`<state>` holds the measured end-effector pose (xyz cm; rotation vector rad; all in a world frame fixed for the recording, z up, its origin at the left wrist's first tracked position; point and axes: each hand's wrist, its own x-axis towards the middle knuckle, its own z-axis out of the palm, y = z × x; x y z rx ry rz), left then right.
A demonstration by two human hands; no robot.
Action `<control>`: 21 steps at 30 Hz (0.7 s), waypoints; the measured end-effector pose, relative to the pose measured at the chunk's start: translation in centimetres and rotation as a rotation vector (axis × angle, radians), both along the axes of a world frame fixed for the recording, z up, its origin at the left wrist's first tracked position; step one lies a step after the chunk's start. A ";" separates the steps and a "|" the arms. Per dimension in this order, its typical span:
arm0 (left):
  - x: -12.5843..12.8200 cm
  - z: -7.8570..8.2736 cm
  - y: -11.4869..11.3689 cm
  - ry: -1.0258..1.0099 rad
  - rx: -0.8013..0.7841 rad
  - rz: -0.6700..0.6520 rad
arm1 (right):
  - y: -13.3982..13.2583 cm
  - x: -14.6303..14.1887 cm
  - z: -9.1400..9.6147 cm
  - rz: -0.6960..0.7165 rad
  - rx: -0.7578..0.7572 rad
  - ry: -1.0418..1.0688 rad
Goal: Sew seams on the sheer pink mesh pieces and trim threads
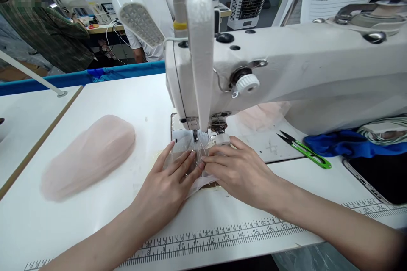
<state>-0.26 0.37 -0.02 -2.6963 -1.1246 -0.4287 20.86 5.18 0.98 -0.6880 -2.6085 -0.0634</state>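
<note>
The sheer fabric [201, 183] lies on the machine bed at the presser foot [196, 136], partly covered by both hands. The left hand [168, 178] is palm down with the fingers spread, pressing the fabric rather than closing around it. The right hand [243, 171] sets bent fingertips on the opposite side; whether these pinch an edge or only press down cannot be determined, as the thumb is largely hidden.

For good control, apply light, even pressure from both sides. Align the edges ahead of the foot, smooth out any fold, and guide without pulling: cloth this thin is likely to slip or pucker. Fingertips are near the needle area; allow clearance before running the sewing machine [286, 59].

A folded pale pink piece [92, 156] rests on the tabletop to the left; another pink piece [262, 115] lies beneath the machine arm. To the right are green-handled thread snips [305, 150], a blue cloth [346, 146] and a smartphone [381, 178]. A printed ruler scale [216, 241] runs along the front edge.
</note>
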 end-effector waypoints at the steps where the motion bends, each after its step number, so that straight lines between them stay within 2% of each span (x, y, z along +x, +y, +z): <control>1: 0.0 0.0 0.1 0.005 -0.003 -0.003 | 0.0 0.0 0.0 0.000 0.013 -0.002; 17: -0.7 -0.5 3.0 0.021 0.026 0.035 | 2.1 -0.5 -1.2 -0.036 0.203 0.029; 21: -1.0 -0.8 3.8 0.005 0.046 0.044 | 2.7 -0.7 -1.3 -0.061 0.242 -0.019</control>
